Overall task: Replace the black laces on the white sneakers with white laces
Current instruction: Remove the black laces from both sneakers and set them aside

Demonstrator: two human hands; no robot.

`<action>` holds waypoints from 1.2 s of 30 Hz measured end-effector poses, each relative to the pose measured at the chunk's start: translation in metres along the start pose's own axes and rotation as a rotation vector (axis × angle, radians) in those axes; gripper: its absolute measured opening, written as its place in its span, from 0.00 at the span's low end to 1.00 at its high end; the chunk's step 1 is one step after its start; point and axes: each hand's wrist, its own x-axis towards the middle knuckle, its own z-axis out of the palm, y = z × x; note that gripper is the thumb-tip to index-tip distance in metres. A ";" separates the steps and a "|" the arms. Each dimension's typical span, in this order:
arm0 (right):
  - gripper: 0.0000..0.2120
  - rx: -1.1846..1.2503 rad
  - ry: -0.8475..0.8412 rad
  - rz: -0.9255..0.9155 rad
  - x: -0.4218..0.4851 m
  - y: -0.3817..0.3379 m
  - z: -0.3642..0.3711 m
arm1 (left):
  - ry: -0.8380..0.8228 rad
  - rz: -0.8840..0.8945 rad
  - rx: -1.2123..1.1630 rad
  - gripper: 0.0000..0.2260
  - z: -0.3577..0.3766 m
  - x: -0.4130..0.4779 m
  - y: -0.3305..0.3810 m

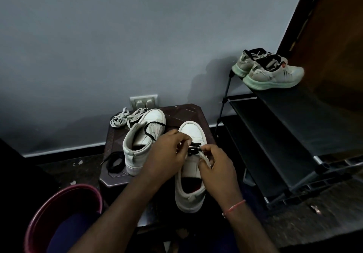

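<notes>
Over near sneaker [191,174], left hand [167,154] and right hand [216,168] curled, both pinching black lace [193,149].

Smooth white sneaker [193,133], flat woven laces [127,116]

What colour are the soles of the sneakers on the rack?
Pale mint green soles, clearest in the head view.

Lighting dim. Grey-blue wall [137,36] at far side, with a socket plate [144,101] low at centre. Dark brown table [182,113] stands before it. Black tiered shoe rack [294,119] at right, grey trainers [273,74] on its top shelf. Brown wooden panel [337,27] far right. Maroon bucket [49,209] near left. Floor [324,213] dark, speckled.
</notes>
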 end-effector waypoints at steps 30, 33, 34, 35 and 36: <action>0.15 -0.011 -0.005 -0.104 -0.015 0.007 -0.003 | -0.056 -0.205 0.121 0.05 0.003 -0.013 -0.018; 0.15 -0.033 0.026 -0.113 -0.015 0.007 -0.003 | 0.045 -0.151 0.145 0.07 0.002 -0.010 -0.009; 0.15 -0.039 0.038 -0.114 -0.015 0.007 -0.003 | 0.051 -0.142 0.146 0.07 0.002 -0.009 -0.006; 0.15 -0.040 0.050 -0.113 -0.015 0.007 -0.003 | 0.044 -0.148 0.141 0.07 0.001 -0.008 -0.003; 0.14 -0.037 0.064 -0.110 -0.016 0.007 -0.003 | 0.027 -0.169 0.130 0.06 0.001 -0.007 -0.002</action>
